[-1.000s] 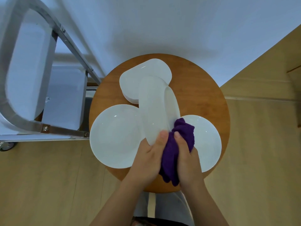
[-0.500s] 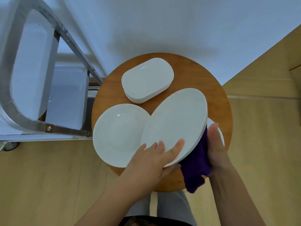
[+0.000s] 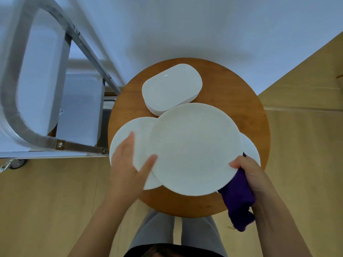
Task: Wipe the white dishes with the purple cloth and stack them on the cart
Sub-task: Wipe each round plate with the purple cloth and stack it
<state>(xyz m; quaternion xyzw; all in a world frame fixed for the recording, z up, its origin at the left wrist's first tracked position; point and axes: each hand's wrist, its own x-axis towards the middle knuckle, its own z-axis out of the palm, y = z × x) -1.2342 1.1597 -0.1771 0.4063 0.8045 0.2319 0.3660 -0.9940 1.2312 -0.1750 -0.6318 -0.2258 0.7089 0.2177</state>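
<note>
A large round white plate (image 3: 193,147) is held flat above the round wooden table (image 3: 246,101). My right hand (image 3: 248,173) grips its lower right rim together with the purple cloth (image 3: 237,199), which hangs below the plate. My left hand (image 3: 128,164) is open with straight fingers, thumb touching the plate's left rim, above a second round plate (image 3: 130,130) lying on the table. A third round plate (image 3: 250,149) peeks out at the right. A rounded rectangular white dish (image 3: 172,88) sits at the table's back.
A metal-framed cart (image 3: 55,143) with white shelves (image 3: 79,108) stands to the left of the table, a wheel (image 3: 16,163) showing on the wooden floor. A white wall runs behind the table. My legs are under the table's near edge.
The held plate went from edge-on to flat, its broad face toward me. My left hand let go of its rim and opened at the left. My right hand shifted to the lower right rim.
</note>
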